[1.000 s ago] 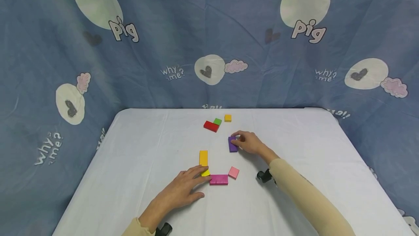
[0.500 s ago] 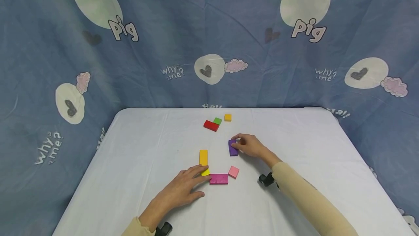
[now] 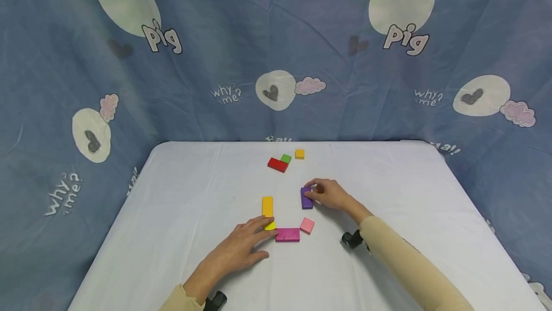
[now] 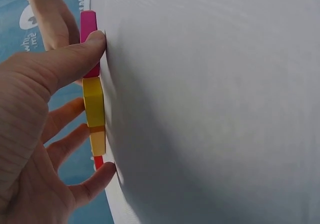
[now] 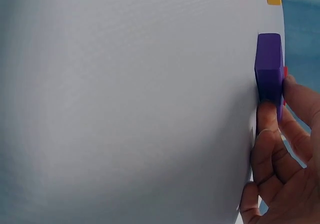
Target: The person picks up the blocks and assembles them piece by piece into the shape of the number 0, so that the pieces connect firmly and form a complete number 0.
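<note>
A purple block (image 3: 306,198) lies lengthwise on the white table, right of the middle. My right hand (image 3: 329,193) holds it from the right with curled fingers, which press its side in the right wrist view. To the left, my left hand (image 3: 241,246) lies spread with fairly straight fingers. Its fingertips rest by a yellow block (image 3: 270,225) and the left end of a magenta block (image 3: 287,235), partly covering the yellow one. An orange-yellow block (image 3: 267,205) extends away from the yellow one. Near the magenta block's right end sits a tilted pink block (image 3: 307,225).
Farther back lie a red block (image 3: 278,165), a green block (image 3: 286,158) touching it and a small orange-yellow cube (image 3: 299,154). A blue printed cloth (image 3: 276,124) hangs behind the white table (image 3: 194,186).
My right hand has slid the purple block a short way toward me, closer to the pink block. The left hand and the other blocks have stayed in place.
</note>
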A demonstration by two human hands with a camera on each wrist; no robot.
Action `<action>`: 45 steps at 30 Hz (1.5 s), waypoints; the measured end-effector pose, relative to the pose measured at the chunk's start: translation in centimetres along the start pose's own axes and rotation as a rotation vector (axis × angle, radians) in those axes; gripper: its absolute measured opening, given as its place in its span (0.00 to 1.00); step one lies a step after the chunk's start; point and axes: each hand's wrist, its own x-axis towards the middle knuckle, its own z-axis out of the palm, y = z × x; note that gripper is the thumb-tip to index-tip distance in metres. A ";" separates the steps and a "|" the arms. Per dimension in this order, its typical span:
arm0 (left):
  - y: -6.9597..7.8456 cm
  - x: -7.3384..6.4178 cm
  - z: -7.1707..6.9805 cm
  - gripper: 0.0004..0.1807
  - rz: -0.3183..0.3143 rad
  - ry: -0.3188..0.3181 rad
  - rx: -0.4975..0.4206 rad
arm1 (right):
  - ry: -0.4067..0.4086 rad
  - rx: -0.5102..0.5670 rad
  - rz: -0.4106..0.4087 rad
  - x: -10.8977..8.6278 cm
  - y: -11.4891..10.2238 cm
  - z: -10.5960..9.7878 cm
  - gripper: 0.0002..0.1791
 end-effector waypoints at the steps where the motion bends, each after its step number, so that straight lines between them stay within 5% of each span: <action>1: 0.0 0.0 0.0 0.31 -0.003 -0.002 0.000 | -0.002 0.001 0.001 0.0 0.0 0.1 0.19; 13: 0.1 0.0 0.0 0.31 -0.017 -0.008 -0.017 | 0.002 0.005 0.009 -0.3 0.3 0.5 0.18; 45: 0.0 -0.1 0.3 0.30 -0.003 0.010 -0.033 | 0.016 0.024 -0.130 -1.4 0.8 0.7 0.16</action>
